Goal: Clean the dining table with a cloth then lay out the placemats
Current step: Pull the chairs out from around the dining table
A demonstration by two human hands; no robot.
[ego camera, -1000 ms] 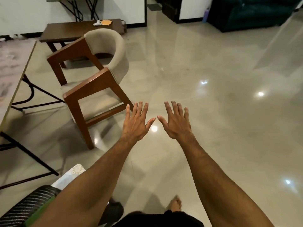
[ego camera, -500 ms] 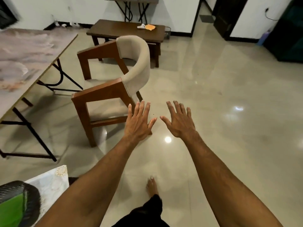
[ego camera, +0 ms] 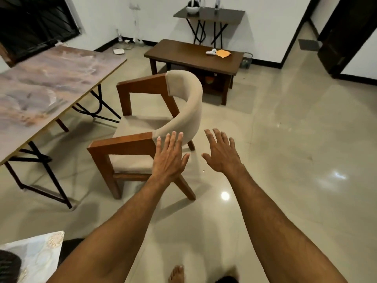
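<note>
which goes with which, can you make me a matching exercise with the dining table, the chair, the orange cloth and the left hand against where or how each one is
Things
1. dining table
2. chair
3. orange cloth
4. left hand

Place or state
A. lying on the dark low table near the far wall
B. open and flat, holding nothing
C. marbled top on black legs, at the left of the view
D. curved beige back, wooden arms

Pairs: 1-C, 2-D, 3-A, 4-B
</note>
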